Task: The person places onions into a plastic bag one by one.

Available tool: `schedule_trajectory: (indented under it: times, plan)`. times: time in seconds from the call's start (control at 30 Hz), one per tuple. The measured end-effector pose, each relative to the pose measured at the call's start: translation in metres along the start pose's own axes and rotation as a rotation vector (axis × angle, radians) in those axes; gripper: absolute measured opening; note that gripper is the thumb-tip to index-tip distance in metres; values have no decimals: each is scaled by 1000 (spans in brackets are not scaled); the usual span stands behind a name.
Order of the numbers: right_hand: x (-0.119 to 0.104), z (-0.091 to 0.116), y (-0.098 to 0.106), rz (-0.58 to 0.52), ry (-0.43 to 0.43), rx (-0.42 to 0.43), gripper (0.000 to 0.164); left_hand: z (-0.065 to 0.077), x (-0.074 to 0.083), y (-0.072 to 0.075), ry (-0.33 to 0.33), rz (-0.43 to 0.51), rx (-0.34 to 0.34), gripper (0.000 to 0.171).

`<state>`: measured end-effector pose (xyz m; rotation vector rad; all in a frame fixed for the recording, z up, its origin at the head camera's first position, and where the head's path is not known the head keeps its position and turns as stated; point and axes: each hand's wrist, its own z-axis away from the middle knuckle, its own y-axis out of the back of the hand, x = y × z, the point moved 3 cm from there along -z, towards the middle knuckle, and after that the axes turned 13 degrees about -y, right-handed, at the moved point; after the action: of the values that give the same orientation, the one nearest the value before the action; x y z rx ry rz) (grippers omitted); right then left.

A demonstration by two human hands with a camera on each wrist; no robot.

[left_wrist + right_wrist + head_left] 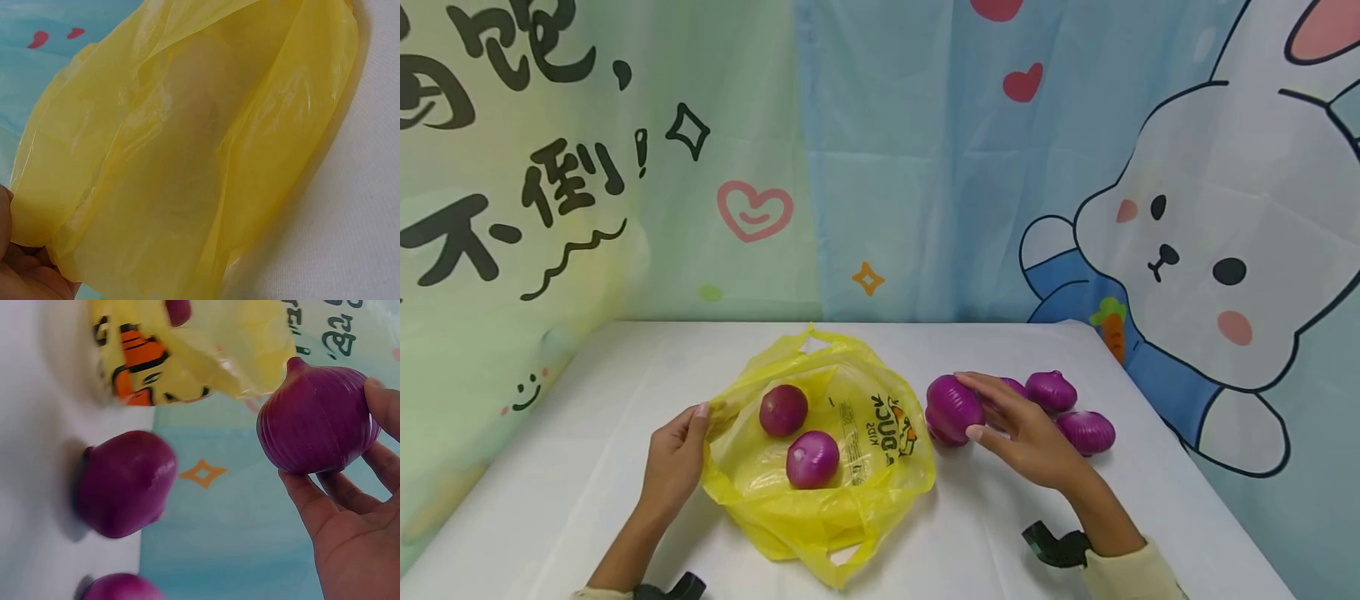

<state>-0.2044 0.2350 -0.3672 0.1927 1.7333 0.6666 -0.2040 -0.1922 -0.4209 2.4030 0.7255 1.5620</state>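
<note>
Purple, ribbed and round, one glossy onion [953, 407] sits clamped between thumb and fingers of the right hand [1028, 433], just right of the thin yellow plastic bag [797, 517] whose left edge the left hand [674, 458] pinches, with two round purple onions [813, 460] lying inside.

The left hand [30, 276] grips a yellow bag [169, 175] at its near left edge. White desk [340, 206] lies right; blue backdrop [40, 84] with red marks [39, 39], far left.
</note>
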Motion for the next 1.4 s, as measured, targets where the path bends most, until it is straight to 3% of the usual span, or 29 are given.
schedule_trajectory:
  times: [0.33,0.8,1.07,1.4]
  plan:
    - [-25,-16,-10,-133,56,-77,60,0,-2,-1,3,5,-1,47]
    - [-46,-35,-19,-167,96,-132,61,0,-1,-1,-18,34,2,45]
    - [-59,-59,-34,-231,191,-239,57,0,-3,-1,-2,26,9,44]
    - [-56,-85,-64,-256,204,-418,53,-1,-3,-1,-15,59,13,40]
